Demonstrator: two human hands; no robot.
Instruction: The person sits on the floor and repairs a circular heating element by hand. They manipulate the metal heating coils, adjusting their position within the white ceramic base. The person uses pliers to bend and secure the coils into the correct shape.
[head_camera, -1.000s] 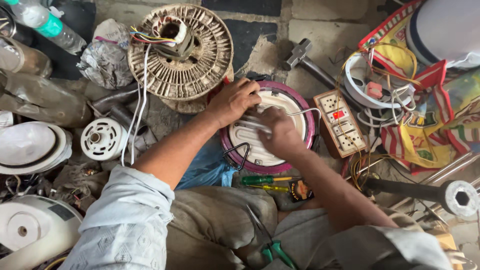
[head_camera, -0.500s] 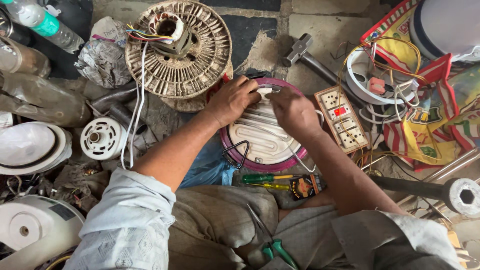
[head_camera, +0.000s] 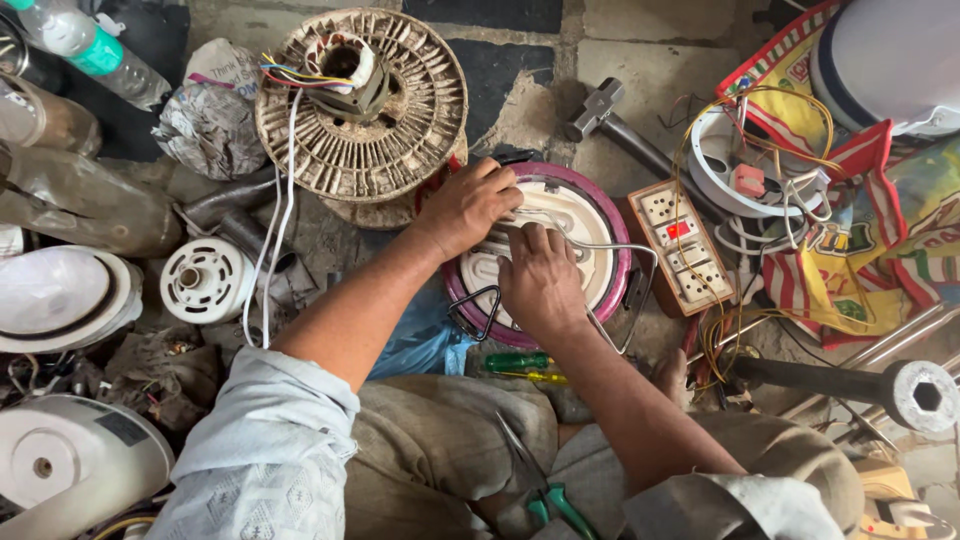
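A round white appliance base with a maroon rim (head_camera: 600, 222) lies on the stone floor in front of me. My left hand (head_camera: 465, 205) rests on its upper left edge, fingers curled over the rim. My right hand (head_camera: 540, 280) lies palm down on the white face, fingertips pressing near a thin metal wire (head_camera: 615, 245) that runs across the disc. A black triangular wire loop (head_camera: 470, 312) hangs at the lower left of the disc. Whether the right fingers pinch the wire is hidden.
A dusty fan motor core with coloured wires (head_camera: 360, 100) sits just behind. A white socket board (head_camera: 685, 245), a hammer (head_camera: 610, 115), green and yellow screwdrivers (head_camera: 520, 365), a small white round cap (head_camera: 205, 280), green-handled pliers (head_camera: 545, 495) on my lap and a metal pipe (head_camera: 850, 380) crowd the floor.
My right hand has slid from the disc's upper right down onto its middle. The left hand has stayed on the upper left edge.
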